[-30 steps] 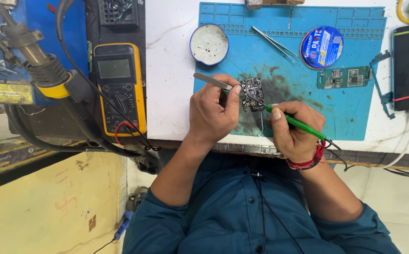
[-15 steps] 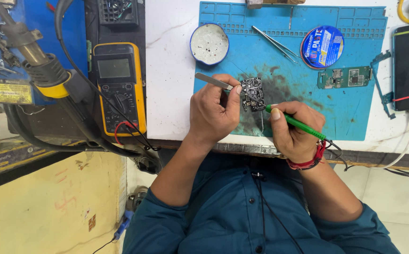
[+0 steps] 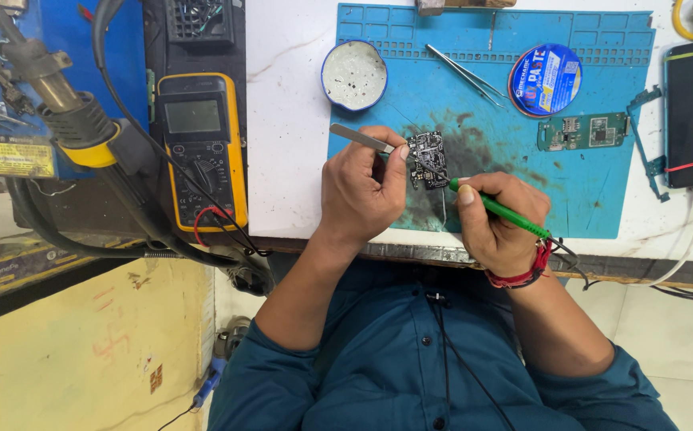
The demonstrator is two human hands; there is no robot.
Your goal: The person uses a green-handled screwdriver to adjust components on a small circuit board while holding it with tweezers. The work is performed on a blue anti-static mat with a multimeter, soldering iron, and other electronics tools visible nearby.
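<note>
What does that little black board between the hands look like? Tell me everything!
The small black circuit board is roughly rectangular, crowded with tiny silvery parts and chips. It lies flat on the stained blue work mat, near the mat's front left. The left hand, holding metal tweezers, has fingertips at its left edge. The right hand points a green-handled tool at its lower right side.

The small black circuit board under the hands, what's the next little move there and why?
Probably ease the green-handled tool in the right hand onto the black circuit board: its tip sits at the board's lower edge, while the left hand steadies it with tweezers.
</note>
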